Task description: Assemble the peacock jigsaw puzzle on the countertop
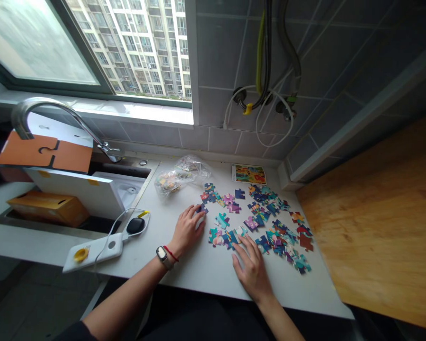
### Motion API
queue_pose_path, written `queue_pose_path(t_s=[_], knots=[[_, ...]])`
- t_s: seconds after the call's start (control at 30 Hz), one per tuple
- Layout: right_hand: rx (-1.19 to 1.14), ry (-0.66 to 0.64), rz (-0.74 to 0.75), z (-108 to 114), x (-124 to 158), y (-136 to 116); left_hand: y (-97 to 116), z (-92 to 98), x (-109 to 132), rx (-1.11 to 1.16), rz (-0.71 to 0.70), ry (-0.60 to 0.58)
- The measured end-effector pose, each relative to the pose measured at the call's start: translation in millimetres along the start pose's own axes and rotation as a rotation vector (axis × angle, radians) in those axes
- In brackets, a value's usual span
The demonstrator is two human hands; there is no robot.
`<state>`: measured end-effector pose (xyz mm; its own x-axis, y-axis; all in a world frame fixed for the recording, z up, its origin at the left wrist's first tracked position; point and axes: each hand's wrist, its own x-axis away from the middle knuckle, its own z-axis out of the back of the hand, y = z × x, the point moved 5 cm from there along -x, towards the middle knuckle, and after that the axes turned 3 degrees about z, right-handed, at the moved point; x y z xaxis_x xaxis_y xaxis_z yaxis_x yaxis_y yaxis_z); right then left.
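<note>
Several colourful jigsaw pieces (266, 218) lie scattered on a white countertop (206, 270). My left hand (187, 229) rests flat on the counter, fingers apart, its fingertips touching a blue piece (203, 208) at the left edge of the scatter. My right hand (252, 267) lies flat and open too, its fingertips on a joined cluster of pieces (227, 236) near the front. A watch and a red string sit on my left wrist.
A clear plastic bag (181, 177) with more pieces and a small picture card (249, 173) lie at the back. Left: a sink (128, 184) holding boxes, a curved tap (49, 111), a white power bank with cable (95, 248). A wooden surface (379, 227) stands right.
</note>
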<state>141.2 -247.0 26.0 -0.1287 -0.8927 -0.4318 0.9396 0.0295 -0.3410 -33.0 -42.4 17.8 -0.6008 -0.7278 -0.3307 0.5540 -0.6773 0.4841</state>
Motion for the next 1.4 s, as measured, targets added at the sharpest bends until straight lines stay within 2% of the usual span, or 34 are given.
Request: queue_pose_path(t_s=[0.17, 0.33, 0.43, 0.6, 0.67, 0.73, 0.87, 1.1, 1.3, 1.4], knots=[[-0.025, 0.002, 0.041, 2, 2, -3, -18, 0.2, -20, 0.047, -0.004, 0.055], [-0.115, -0.074, 0.176, -1, -13, -13, -22, 4.2, -18, 0.146, -0.022, 0.119], [-0.126, -0.219, 0.225, -15, -47, -21, -26, 5.2, -15, 0.199, -0.007, 0.165], [-0.016, -0.471, 0.163, -57, -123, -33, -30, 4.4, -13, 0.257, 0.029, 0.233], [0.006, -0.537, 0.109, -74, -144, -37, -31, 3.8, -12, 0.272, 0.049, 0.257], [0.023, -0.566, 0.094, -85, -153, -40, -33, 4.2, -12, 0.288, 0.073, 0.281], [0.025, -0.597, 0.099, -88, -138, -49, -37, 7.8, -12, 0.325, 0.123, 0.317], [-0.017, -0.620, 0.167, -71, -89, -73, -40, 11.7, -13, 0.412, 0.165, 0.317], [-0.045, -0.658, 0.195, -63, -85, -77, -43, 15.6, -13, 0.440, 0.201, 0.349], [-0.075, -0.678, 0.211, -63, -79, -82, -41, 14.7, -14, 0.441, 0.191, 0.321]])
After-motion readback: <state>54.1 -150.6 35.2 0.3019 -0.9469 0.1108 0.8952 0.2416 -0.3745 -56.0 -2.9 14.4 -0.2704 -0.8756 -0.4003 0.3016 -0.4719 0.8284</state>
